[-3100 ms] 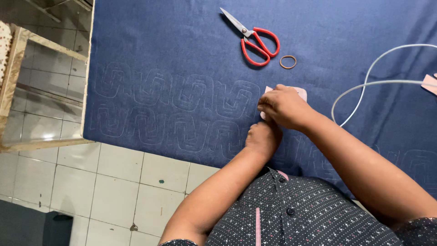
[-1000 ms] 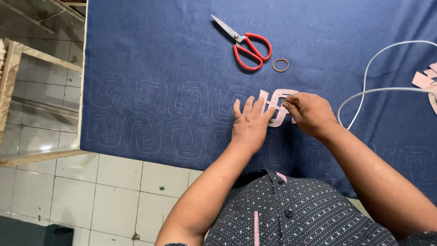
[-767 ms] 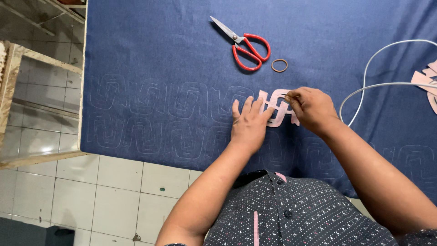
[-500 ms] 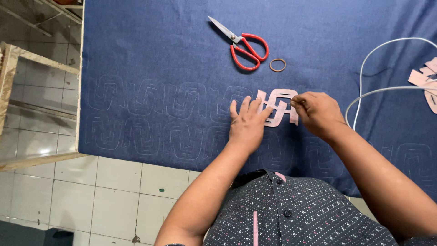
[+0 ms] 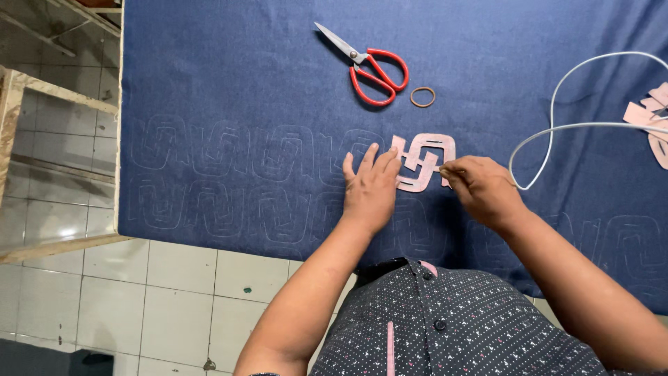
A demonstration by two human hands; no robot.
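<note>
Item: pink template point(image 5: 423, 161) on blue cloth point(image 5: 229, 83). I am seeing the left hand point(image 5: 370, 189) pressing it flat, fingers spread; right hand point(image 5: 483, 189) pinching a marker, tracing. Outlines filling rows left; right side barely marked.

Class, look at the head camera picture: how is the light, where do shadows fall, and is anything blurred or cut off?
Head view: even, soft light on the blue cloth; faint shadows under the left hand and right hand; the pink stencil and red scissors look sharp; pink paper pieces are cut off at the right edge.
</note>
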